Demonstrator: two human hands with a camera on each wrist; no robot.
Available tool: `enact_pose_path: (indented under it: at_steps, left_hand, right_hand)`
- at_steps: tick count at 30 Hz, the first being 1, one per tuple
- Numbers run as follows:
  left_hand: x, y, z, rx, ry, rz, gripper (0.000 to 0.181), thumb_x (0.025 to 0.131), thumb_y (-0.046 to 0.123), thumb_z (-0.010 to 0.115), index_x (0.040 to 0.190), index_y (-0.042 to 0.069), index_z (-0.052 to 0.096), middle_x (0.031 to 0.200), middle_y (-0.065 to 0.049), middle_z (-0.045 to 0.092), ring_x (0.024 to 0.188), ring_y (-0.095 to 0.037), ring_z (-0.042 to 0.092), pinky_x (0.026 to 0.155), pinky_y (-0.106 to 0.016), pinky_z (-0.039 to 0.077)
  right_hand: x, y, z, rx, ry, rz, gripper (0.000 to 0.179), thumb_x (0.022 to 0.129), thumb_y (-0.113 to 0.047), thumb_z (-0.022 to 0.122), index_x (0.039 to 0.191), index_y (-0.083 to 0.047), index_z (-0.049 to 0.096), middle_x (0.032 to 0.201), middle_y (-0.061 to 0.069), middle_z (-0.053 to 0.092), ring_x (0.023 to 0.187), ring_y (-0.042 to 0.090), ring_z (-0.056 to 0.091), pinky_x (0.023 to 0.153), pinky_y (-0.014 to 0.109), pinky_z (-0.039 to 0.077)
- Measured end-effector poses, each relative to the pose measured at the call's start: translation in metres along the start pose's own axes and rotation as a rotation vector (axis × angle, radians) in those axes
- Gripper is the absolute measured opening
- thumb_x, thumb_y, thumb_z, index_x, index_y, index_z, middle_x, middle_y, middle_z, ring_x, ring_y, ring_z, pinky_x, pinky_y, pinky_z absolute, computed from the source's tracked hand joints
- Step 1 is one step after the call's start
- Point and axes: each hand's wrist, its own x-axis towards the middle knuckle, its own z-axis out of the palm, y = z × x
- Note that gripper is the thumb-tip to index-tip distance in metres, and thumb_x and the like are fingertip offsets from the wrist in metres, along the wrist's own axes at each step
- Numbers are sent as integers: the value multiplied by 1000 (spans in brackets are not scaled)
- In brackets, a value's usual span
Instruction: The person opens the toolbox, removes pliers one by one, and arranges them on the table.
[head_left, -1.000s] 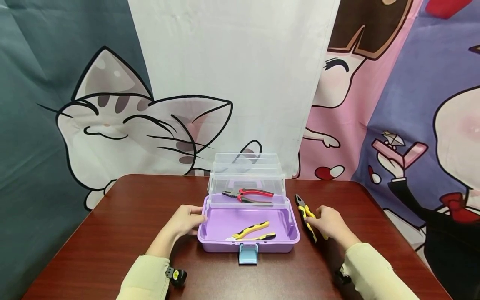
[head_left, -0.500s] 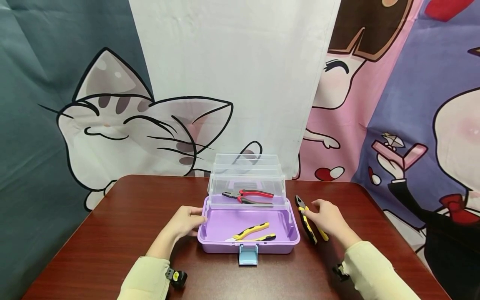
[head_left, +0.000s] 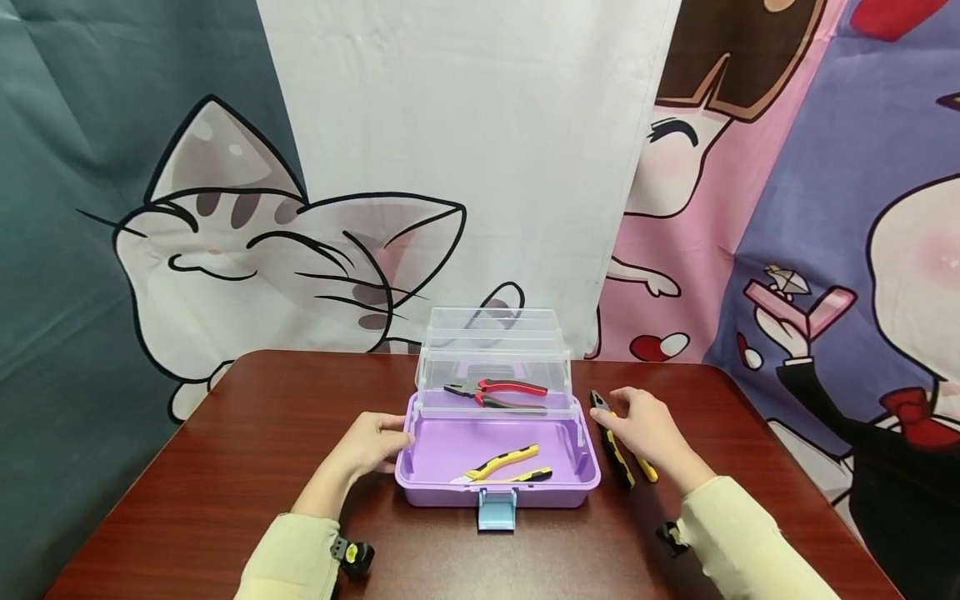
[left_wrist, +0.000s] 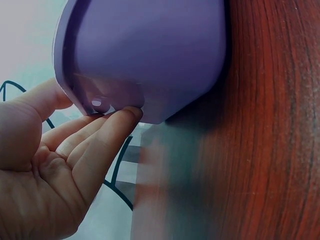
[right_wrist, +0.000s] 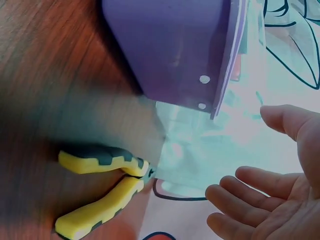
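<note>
A purple toolbox (head_left: 431, 497) stands with its clear lid (head_left: 491, 358) raised. My left hand (head_left: 366, 442) grips its left rim, thumb over the edge and fingers against the outer wall (left_wrist: 150, 55). Right of the box, yellow-and-black pliers (head_left: 615, 458) lie on the table with their handles spread. My right hand (head_left: 647, 427) hovers over them, partly covering them in the head view. In the right wrist view that hand (right_wrist: 270, 200) has relaxed, parted fingers and holds nothing, apart from the pliers' yellow handles (right_wrist: 102, 210).
Inside the box lies another yellow-and-black handled tool (head_left: 504, 460). Red-and-black pliers (head_left: 513, 386) show through the clear tray (head_left: 435, 400) at the back. A pale blue latch (head_left: 497, 510) hangs at the front. A cartoon-printed cloth (head_left: 480, 167) hangs behind the brown table (head_left: 300, 392).
My right hand has moved up and forward from the yellow-and-black pliers' handles towards their head end. The pliers stay on the table. My left hand keeps its place on the toolbox.
</note>
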Motion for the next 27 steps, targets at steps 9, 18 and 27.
enact_pose_path:
  at_steps: [9,18,27]
  left_hand:
    - [0,0,0,10,6,-3,45,85,1,59,127,-11,52,109,-30,65,91,-33,68,65,-44,60]
    - [0,0,0,20,6,-2,45,86,2,59,128,-10,52,110,-29,65,90,-31,68,65,-43,60]
    - [-1,1,0,29,0,1,46,86,3,60,129,-10,51,110,-29,65,86,-32,69,64,-43,60]
  right_hand:
    - [2,-11,0,10,27,-51,57,85,-41,65,120,4,58,118,23,62,105,36,59,89,51,50]
    - [4,-24,1,30,42,-77,55,85,-37,66,119,5,59,114,22,64,99,32,61,88,49,52]
    - [7,-30,4,41,24,-80,55,86,-37,66,120,6,58,118,23,61,106,36,59,91,50,50]
